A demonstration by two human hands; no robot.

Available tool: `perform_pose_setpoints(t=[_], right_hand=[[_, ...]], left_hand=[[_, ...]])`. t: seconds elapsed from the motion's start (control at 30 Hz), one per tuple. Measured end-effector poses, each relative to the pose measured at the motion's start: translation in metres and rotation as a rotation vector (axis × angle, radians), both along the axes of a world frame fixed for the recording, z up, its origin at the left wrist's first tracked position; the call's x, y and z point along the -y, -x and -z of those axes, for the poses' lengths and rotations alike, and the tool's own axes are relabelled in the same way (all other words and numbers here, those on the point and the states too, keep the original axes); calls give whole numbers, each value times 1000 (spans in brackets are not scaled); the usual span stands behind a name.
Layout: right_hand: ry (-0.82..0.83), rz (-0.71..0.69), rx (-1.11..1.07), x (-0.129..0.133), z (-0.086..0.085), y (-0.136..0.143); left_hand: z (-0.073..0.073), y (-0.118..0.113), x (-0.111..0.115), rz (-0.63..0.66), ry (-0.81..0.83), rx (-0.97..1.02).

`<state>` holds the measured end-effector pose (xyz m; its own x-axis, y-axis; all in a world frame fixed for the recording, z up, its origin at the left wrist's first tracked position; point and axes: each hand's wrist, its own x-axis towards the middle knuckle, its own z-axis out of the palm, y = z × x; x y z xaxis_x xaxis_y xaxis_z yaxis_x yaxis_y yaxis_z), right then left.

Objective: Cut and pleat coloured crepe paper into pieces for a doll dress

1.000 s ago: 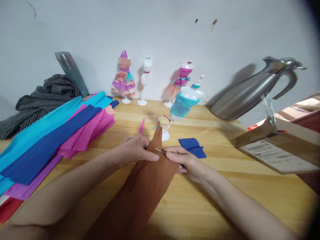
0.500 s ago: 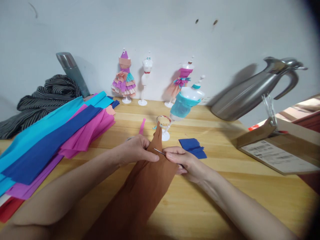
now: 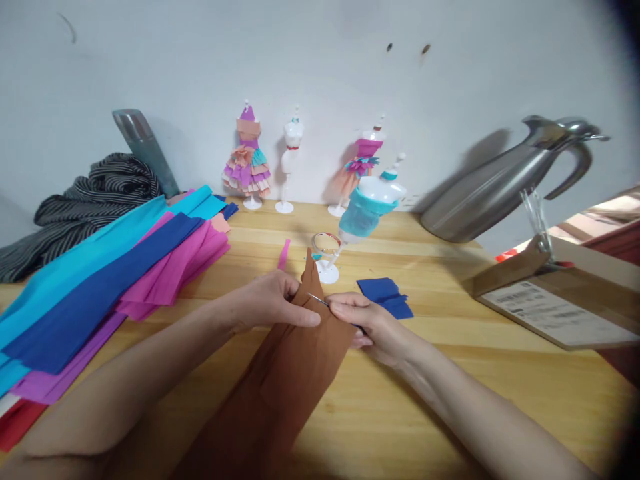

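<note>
Nudged left since 0.5 seconds ago, the pointed tip of a long brown crepe-like sheet (image 3: 300,380) rises above a pale wooden table (image 3: 375,420). The left hand (image 3: 273,303) pinches the sheet below that tip, its thumb laid along the top; the right hand (image 3: 363,317), just beside it, is closed on a slim silver metal blade (image 3: 318,299), apparently scissors, lying across the material. Seen from alongside, the blade runs close to the left thumb, so a slip could nick it; a hard tug might tear the narrow end. Just beyond, a small white mannequin in a turquoise wrap (image 3: 367,212) could topple if either hand jerked forward.
</note>
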<state>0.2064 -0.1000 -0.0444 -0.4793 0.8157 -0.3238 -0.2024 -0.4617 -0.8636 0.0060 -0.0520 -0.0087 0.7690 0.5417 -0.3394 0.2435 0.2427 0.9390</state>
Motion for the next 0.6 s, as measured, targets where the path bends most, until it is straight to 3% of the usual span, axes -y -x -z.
perform_pose_setpoints(t=[0.27,0.6], right_hand=[[2,-25,-37,-3,-5,-9],[-43,-96,106,-7,-9,-15]], left_hand=[[1,-2,0,-48,-47,-43],[7,-3,2,-49,-166,-79]])
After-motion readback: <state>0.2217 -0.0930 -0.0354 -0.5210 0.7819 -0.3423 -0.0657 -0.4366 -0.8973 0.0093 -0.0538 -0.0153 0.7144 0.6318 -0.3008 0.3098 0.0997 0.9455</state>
